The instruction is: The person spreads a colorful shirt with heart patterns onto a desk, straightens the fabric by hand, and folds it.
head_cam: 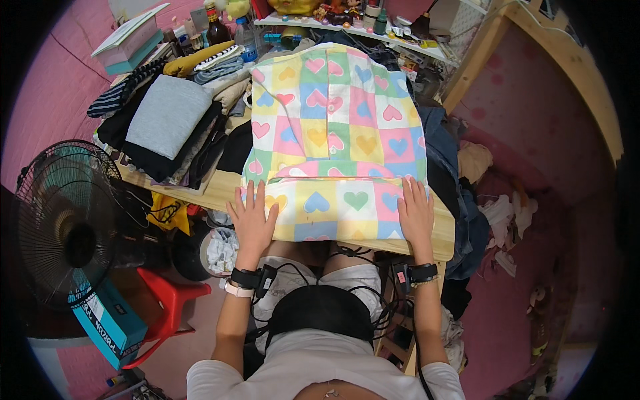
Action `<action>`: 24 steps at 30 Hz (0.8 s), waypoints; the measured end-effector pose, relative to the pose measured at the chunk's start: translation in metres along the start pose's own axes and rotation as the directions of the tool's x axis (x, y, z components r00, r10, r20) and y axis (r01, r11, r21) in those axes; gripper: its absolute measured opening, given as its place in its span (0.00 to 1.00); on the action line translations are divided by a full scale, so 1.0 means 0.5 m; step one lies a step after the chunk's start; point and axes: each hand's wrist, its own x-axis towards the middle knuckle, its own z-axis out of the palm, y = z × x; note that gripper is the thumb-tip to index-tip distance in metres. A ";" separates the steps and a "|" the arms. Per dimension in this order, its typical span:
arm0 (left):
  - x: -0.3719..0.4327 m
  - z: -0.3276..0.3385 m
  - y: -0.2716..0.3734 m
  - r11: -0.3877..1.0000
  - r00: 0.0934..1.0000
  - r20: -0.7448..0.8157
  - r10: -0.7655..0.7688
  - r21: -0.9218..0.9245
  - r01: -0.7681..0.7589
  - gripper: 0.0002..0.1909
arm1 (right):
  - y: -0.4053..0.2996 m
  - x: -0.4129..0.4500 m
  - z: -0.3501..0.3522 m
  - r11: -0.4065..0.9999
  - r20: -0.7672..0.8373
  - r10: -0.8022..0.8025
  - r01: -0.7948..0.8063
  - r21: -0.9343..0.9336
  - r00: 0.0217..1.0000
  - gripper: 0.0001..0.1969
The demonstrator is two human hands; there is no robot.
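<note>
A pastel checked shirt with hearts and buttons (pixel 340 120) lies on the wooden table (pixel 220 192), its near part folded over into a wide flat band. My left hand (pixel 254 215) rests flat, fingers spread, on the left end of that band. At the right end, my right hand (pixel 417 212) lies palm down with its fingers a little apart. Neither hand grips the cloth. A stack of folded clothes with a grey one on top (pixel 170 115) stands to the left of the shirt.
A black fan (pixel 75 240) stands at the left, near a red plastic stool (pixel 165 310) and a bin with crumpled paper (pixel 220 252). Denim clothing (pixel 465 225) hangs over the right table edge. Bottles and small items crowd a white shelf (pixel 345 27) at the back.
</note>
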 end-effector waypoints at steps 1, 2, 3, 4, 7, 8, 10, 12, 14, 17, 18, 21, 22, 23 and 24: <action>0.002 -0.005 0.012 1.000 1.000 -0.005 0.003 0.000 -0.003 0.32 | -0.001 0.002 -0.003 1.000 -0.013 -0.012 0.012 -0.017 1.000 0.23; 0.002 -0.008 0.029 1.000 0.999 -0.033 0.023 -0.006 -0.023 0.32 | -0.006 0.000 -0.006 1.000 -0.019 -0.011 0.011 -0.017 1.000 0.23; 0.005 -0.008 0.042 0.999 0.997 -0.063 0.040 -0.014 -0.041 0.33 | -0.019 -0.001 -0.009 0.997 -0.060 -0.024 0.019 -0.078 0.998 0.23; 0.002 -0.010 0.045 0.999 0.997 -0.064 0.040 -0.016 -0.041 0.33 | -0.037 -0.006 -0.013 0.990 -0.090 -0.038 0.025 -0.137 0.995 0.23; 0.000 -0.001 0.122 0.957 0.957 -0.111 0.268 -0.082 -0.278 0.31 | -0.136 -0.006 -0.016 0.975 -0.097 -0.207 0.213 0.062 0.974 0.23; -0.005 0.011 0.144 0.955 0.955 -0.112 0.273 -0.086 -0.283 0.31 | -0.171 -0.011 -0.001 0.963 -0.044 -0.248 0.251 0.102 0.968 0.23; -0.017 0.038 0.169 0.922 0.936 -0.043 0.350 -0.163 -0.353 0.29 | -0.190 -0.013 0.011 0.952 0.004 -0.290 0.288 0.106 0.957 0.24; -0.020 0.052 0.164 0.921 0.931 -0.074 0.358 -0.139 -0.365 0.28 | -0.193 -0.016 0.013 0.952 0.005 -0.287 0.285 0.109 0.958 0.24; -0.021 0.062 0.160 0.922 0.928 -0.098 0.360 -0.114 -0.370 0.28 | -0.196 -0.017 0.014 0.952 -0.016 -0.290 0.290 0.099 0.957 0.24; -0.022 0.061 0.161 0.920 0.925 -0.110 0.363 -0.113 -0.374 0.27 | -0.195 -0.017 0.014 0.950 -0.013 -0.294 0.294 0.109 0.956 0.23; -0.020 0.058 0.162 0.926 0.932 -0.069 0.356 -0.111 -0.362 0.27 | -0.194 -0.015 0.013 0.949 -0.017 -0.297 0.297 0.106 0.955 0.23; -0.030 0.041 0.169 0.934 0.944 -0.025 0.329 -0.141 -0.329 0.26 | -0.199 -0.014 0.007 0.946 0.005 -0.309 0.307 0.106 0.951 0.23; -0.034 0.035 0.170 0.935 0.950 -0.014 0.311 -0.174 -0.309 0.25 | -0.210 -0.015 -0.007 0.948 0.012 -0.290 0.285 0.139 0.957 0.23; -0.032 0.033 0.171 0.937 0.952 -0.018 0.307 -0.172 -0.305 0.25 | -0.216 -0.017 -0.013 0.949 0.021 -0.270 0.263 0.172 0.963 0.23; -0.037 0.033 0.170 0.917 0.935 -0.007 0.354 -0.192 -0.349 0.24 | -0.217 -0.025 -0.009 0.949 0.028 -0.272 0.263 0.176 0.962 0.23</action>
